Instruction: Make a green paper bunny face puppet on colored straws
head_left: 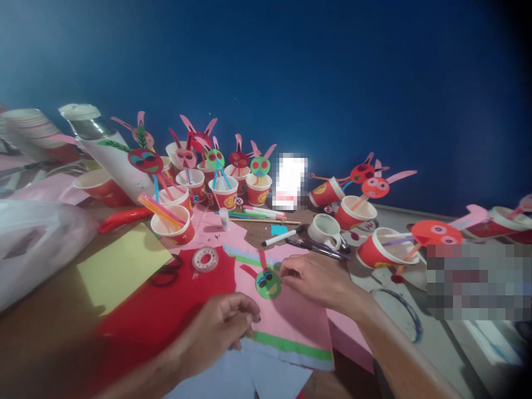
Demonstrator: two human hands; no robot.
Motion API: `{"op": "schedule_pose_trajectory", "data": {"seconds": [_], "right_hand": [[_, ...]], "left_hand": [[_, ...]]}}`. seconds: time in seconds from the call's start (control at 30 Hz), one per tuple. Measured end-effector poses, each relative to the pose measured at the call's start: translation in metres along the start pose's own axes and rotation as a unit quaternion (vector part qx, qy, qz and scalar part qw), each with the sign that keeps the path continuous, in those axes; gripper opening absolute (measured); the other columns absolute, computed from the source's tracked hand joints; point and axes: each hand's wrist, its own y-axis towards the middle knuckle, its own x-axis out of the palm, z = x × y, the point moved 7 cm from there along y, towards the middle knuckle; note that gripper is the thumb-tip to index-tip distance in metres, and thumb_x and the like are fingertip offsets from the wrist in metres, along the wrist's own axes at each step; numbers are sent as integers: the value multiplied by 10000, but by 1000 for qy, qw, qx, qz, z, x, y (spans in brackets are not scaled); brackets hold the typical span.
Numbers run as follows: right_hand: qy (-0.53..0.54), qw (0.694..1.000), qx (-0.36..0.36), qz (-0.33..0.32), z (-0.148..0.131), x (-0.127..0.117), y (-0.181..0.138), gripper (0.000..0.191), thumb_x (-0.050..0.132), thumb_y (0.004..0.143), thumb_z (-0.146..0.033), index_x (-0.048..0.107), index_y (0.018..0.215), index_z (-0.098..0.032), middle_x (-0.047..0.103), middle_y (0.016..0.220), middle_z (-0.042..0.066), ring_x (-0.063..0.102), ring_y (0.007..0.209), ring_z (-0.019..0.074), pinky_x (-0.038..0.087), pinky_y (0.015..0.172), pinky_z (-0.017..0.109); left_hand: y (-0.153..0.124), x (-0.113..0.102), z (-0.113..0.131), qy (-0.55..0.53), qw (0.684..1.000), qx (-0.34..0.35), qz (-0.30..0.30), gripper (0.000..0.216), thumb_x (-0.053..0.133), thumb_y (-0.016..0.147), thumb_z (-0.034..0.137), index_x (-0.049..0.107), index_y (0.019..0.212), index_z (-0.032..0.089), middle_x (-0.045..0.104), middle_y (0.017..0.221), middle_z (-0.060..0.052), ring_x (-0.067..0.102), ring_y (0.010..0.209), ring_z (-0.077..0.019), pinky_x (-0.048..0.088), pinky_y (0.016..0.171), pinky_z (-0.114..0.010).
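Observation:
A round green paper face (pixel 268 284) with two red ears, blue-and-black eyes and a light mouth lies on a pink paper sheet (pixel 291 324). My right hand (pixel 311 277) is closed at the right edge of this face, its fingertips on the edge. To the lower left of the face is my left hand (pixel 226 324), fingers curled with thumb and forefinger together. What they hold, if anything, is too small to make out. Red paper (pixel 166 310) lies left of the pink sheet, with a tape roll (pixel 205 259) and dark scissors (pixel 166 270) on or by it.
Red paper cups (pixel 224 194) with paper faces on straws line the back and right. A white mug (pixel 326 230), pens (pixel 318 249), a white marker (pixel 280 237) and a small bottle (pixel 225 219) stand or lie nearby. Yellow paper (pixel 124 269) and a plastic bag (pixel 41 244) are left.

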Motion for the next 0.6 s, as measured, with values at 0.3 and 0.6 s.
{"op": "schedule_pose_trajectory", "data": {"seconds": [0.3, 0.6], "right_hand": [[-86, 993, -79, 23, -44, 29, 1, 113, 607, 790, -301, 626, 813, -192, 639, 854, 47, 548, 866, 218, 296, 696, 306], [-155, 982, -101, 27, -51, 38, 3, 64, 572, 815, -212, 615, 782, -176, 642, 818, 57, 544, 836, 234, 266, 695, 348]], "left_hand": [[5, -19, 8, 59, 995, 66, 55, 134, 515, 775, 234, 627, 795, 163, 588, 671, 0, 558, 663, -143, 410, 573, -223], [9, -22, 4, 35, 997, 56, 49, 148, 517, 780, 269, 614, 789, 158, 577, 654, 3, 545, 627, -129, 392, 540, -209]]}}
